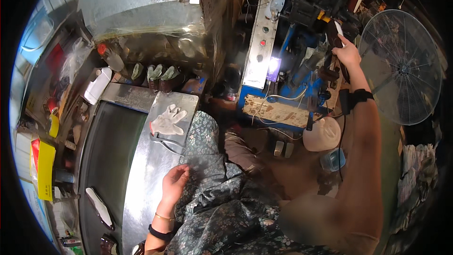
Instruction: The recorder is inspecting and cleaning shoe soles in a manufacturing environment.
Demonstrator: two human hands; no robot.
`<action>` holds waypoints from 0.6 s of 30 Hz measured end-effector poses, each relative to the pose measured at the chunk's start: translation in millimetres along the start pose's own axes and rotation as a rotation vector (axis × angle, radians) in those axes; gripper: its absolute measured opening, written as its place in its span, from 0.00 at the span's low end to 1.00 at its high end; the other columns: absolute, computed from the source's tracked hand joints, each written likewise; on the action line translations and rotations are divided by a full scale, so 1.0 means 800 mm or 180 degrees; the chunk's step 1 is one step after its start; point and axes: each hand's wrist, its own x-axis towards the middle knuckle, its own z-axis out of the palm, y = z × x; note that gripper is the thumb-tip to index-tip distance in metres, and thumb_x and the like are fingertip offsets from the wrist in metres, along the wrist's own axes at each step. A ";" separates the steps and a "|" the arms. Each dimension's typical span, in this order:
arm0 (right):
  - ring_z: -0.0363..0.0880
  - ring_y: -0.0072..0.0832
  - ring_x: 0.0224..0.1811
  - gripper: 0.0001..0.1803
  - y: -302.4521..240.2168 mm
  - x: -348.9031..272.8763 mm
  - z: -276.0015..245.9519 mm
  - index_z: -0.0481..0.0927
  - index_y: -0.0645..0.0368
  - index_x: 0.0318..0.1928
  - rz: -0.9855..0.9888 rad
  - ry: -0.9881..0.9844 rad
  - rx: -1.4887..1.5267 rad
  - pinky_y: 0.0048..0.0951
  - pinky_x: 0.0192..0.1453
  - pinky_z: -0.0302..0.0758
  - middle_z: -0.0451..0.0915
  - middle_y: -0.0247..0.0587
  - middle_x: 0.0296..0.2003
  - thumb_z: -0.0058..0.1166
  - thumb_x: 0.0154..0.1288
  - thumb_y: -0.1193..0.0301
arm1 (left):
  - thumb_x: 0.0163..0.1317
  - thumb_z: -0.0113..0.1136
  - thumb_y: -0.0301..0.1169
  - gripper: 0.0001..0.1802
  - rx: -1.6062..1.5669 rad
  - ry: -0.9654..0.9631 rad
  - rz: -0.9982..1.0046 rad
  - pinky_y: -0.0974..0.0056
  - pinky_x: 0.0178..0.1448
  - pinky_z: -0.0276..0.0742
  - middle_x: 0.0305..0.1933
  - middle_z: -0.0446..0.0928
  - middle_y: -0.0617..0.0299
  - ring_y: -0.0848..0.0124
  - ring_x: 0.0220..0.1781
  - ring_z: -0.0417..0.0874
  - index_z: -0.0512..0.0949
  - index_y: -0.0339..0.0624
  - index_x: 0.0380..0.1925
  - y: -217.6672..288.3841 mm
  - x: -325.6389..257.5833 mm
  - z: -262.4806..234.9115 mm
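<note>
My right hand point(348, 55) reaches far out to the blue machine point(271, 119) at the upper right. Its fingers close on a dark brown shoe point(334, 35) with a white strip on top; the machine's dark parts hide some of it. Over my lap, my left hand point(175, 182) is loosely closed, fingertips together, and nothing shows in it. Near it, a metal hand tool like pliers point(166, 143) lies on the bright metal tabletop point(141, 184), with a white work glove point(169, 121) just beyond.
Left of me runs a dark belt point(111, 146) carrying a white-soled shoe point(100, 208). Several dark shoes point(160, 76) stand at its far end, under a large metal housing point(141, 7). A caged fan point(403, 67) stands at right; a plastic jug point(322, 133) sits beside the machine.
</note>
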 end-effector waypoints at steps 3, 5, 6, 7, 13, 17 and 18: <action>0.77 0.43 0.57 0.43 -0.007 0.022 0.003 0.70 0.32 0.66 -0.0219 -0.0300 -0.0308 0.41 0.59 0.71 0.79 0.46 0.55 0.61 0.42 0.61 | 0.67 0.58 0.24 0.14 -0.0045 0.0046 0.0043 0.72 0.55 0.73 0.48 0.80 0.64 0.77 0.50 0.78 0.75 0.34 0.52 0.005 0.003 0.014; 0.78 0.44 0.56 0.45 -0.011 0.031 0.007 0.69 0.34 0.67 -0.0158 -0.0090 -0.1037 0.44 0.59 0.71 0.79 0.44 0.55 0.61 0.41 0.62 | 0.66 0.59 0.24 0.15 0.0033 -0.0092 0.0097 0.72 0.54 0.73 0.48 0.80 0.64 0.77 0.49 0.78 0.76 0.34 0.52 0.006 0.004 0.023; 0.79 0.43 0.55 0.46 -0.012 0.034 0.009 0.68 0.33 0.68 -0.0139 -0.0124 -0.0955 0.43 0.59 0.72 0.80 0.44 0.55 0.60 0.40 0.63 | 0.66 0.59 0.24 0.15 0.0117 -0.0129 0.0156 0.71 0.54 0.74 0.47 0.81 0.65 0.77 0.49 0.79 0.76 0.34 0.52 0.005 0.003 0.027; 0.79 0.43 0.55 0.46 -0.010 0.036 0.008 0.68 0.33 0.68 -0.0117 -0.0122 -0.0952 0.43 0.59 0.72 0.80 0.44 0.55 0.60 0.40 0.63 | 0.66 0.59 0.24 0.15 0.0144 -0.0151 0.0076 0.71 0.54 0.74 0.47 0.81 0.65 0.77 0.49 0.79 0.76 0.34 0.52 0.004 0.002 0.029; 0.77 0.43 0.59 0.46 0.002 0.013 0.001 0.69 0.29 0.67 -0.0149 -0.0341 -0.0795 0.43 0.62 0.70 0.78 0.45 0.57 0.61 0.38 0.60 | 0.66 0.60 0.25 0.14 0.0282 -0.0293 -0.0077 0.71 0.55 0.74 0.45 0.81 0.64 0.78 0.48 0.79 0.76 0.32 0.50 0.002 -0.007 0.039; 0.72 0.52 0.61 0.45 -0.013 0.000 0.004 0.68 0.23 0.67 -0.0237 -0.0263 -0.0958 0.45 0.66 0.66 0.72 0.38 0.64 0.61 0.41 0.58 | 0.67 0.59 0.25 0.13 0.0583 -0.0502 0.0094 0.71 0.50 0.76 0.43 0.81 0.65 0.78 0.46 0.79 0.77 0.33 0.49 0.011 -0.007 0.052; 0.73 0.53 0.60 0.44 -0.016 -0.001 0.006 0.69 0.24 0.66 -0.0268 -0.0077 -0.1057 0.47 0.66 0.66 0.73 0.38 0.63 0.61 0.41 0.59 | 0.66 0.60 0.27 0.13 0.0823 -0.0534 0.0353 0.69 0.48 0.77 0.42 0.82 0.61 0.75 0.44 0.81 0.78 0.33 0.49 0.013 -0.009 0.054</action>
